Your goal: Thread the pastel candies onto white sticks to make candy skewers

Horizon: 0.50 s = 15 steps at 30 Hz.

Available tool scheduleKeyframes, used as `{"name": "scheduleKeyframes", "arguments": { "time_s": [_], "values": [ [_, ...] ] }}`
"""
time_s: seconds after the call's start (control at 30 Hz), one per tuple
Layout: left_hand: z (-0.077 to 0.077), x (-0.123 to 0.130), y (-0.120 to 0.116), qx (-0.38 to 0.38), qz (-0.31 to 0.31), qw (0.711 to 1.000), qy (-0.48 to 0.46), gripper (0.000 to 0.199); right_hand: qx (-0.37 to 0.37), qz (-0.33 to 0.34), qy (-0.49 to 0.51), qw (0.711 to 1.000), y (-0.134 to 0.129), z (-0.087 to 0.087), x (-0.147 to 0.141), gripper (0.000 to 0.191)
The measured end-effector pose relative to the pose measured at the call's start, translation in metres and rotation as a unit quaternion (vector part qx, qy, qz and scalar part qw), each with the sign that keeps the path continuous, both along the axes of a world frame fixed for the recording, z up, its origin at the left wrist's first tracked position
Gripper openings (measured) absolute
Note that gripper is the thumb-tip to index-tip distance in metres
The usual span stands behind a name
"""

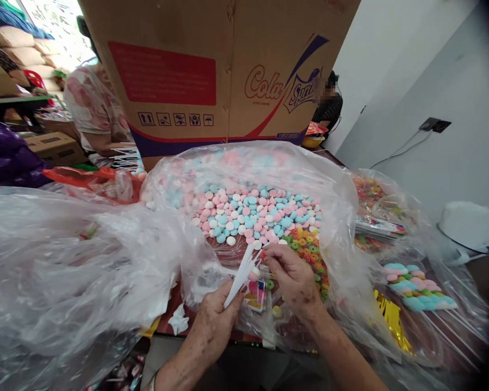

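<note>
My left hand [217, 320] is closed round a bundle of white sticks [241, 274], which slant up and to the right. A pink candy sits by the sticks. At their upper ends my right hand [291, 277] pinches a small red candy [262, 254] between thumb and fingertips. Just beyond both hands lies a heap of pink, blue and white round candies [248, 212] in a large clear plastic bag. Ring-shaped gummies [309, 250] in orange, green and yellow lie beside and partly behind my right hand. A colourful printed card [256, 296] is below the sticks.
A large cardboard box [228, 70] stands behind the candies. Crumpled clear plastic [77, 260] covers the left side. Finished candy skewers [419, 288] and gold ties [392, 320] lie at the right. A person [92, 103] is at the back left, another [329, 106] behind the box.
</note>
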<state>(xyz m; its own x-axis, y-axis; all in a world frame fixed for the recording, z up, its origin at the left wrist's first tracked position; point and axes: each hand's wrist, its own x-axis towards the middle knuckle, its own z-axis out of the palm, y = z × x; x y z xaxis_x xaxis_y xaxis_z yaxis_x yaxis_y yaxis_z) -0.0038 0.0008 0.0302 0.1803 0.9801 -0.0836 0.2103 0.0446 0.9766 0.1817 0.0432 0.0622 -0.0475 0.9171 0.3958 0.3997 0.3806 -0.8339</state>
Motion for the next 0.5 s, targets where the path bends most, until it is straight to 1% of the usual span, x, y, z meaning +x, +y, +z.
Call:
{"name": "scheduleKeyframes", "arguments": {
  "time_s": [0.1, 0.13, 0.23, 0.33, 0.43, 0.5],
  "values": [
    [0.0, 0.0, -0.001, -0.011, -0.002, 1.0, -0.009, 0.033, -0.065, 0.018, 0.03, 0.997, 0.001, 0.001, 0.001, 0.011],
    [0.0, 0.0, -0.001, -0.013, -0.003, 1.0, -0.009, 0.034, -0.073, 0.032, 0.033, 0.996, 0.001, 0.001, 0.001, 0.012],
    [-0.002, -0.001, -0.003, -0.012, 0.004, 1.0, -0.007, 0.035, -0.039, 0.075, 0.009, 0.996, -0.005, 0.001, -0.005, 0.018],
    [-0.005, -0.002, -0.005, -0.015, 0.023, 0.999, -0.017, 0.034, 0.006, 0.084, -0.028, 0.996, -0.014, 0.0, -0.014, 0.026],
    [-0.01, -0.004, -0.005, -0.019, 0.046, 0.998, -0.032, 0.03, 0.033, 0.093, -0.053, 0.994, -0.019, -0.002, -0.02, 0.029],
    [-0.014, -0.004, -0.004, -0.027, 0.061, 0.996, -0.053, 0.029, 0.037, 0.112, -0.061, 0.991, -0.019, -0.001, -0.02, 0.03]
  ]
}}
